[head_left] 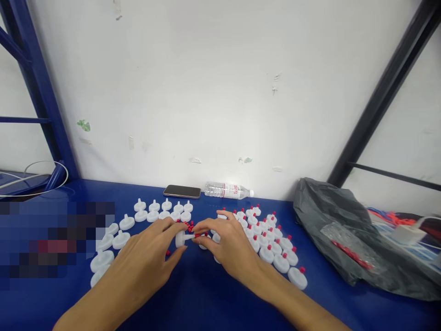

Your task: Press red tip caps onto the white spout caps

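My left hand (156, 246) grips a white nozzle cap (180, 238) by its round base, the spout pointing right. At the spout's tip, my right hand (222, 236) pinches a small red tip cap (197, 236) between thumb and fingers. Behind the fingertips lies a small pile of loose red tip caps (189, 225). White nozzle caps with bare spouts (127, 222) stand in rows on the left, partly covered by my left arm. To the right are rows of white nozzle caps with red tips (281, 263), some hidden behind my right hand.
A phone (182, 191) and a water bottle lying on its side (227, 190) rest along the wall on the blue table (220, 303). At right, a dark plastic bag (320, 220) carries a clear bag of red pieces (353, 253). Blue posts (51, 92) rise at left.
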Demonstrator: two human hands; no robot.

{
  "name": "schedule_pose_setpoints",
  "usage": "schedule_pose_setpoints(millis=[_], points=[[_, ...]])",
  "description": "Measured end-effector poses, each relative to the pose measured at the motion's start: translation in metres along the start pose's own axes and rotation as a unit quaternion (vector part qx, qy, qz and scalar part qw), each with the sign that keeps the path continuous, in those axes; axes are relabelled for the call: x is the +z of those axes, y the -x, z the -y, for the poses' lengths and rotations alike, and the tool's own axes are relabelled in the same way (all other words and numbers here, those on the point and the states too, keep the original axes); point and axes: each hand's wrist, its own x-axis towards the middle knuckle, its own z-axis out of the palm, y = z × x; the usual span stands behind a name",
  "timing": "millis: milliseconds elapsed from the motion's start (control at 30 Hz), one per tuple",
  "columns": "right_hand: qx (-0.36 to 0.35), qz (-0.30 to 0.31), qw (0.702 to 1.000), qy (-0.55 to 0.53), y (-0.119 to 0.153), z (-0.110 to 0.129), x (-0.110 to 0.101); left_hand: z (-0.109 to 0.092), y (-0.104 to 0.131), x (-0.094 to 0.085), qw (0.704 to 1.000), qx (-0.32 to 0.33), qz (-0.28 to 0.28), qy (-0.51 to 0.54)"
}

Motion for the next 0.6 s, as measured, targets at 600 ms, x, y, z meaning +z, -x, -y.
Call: schedule_pose_setpoints(millis=[600], points=[[0.08,-0.055,0.968,-0.232,-0.003,0.012,-0.005,0.004,-0.003,-0.009,0.987,0.014,-0.036,0.154]])
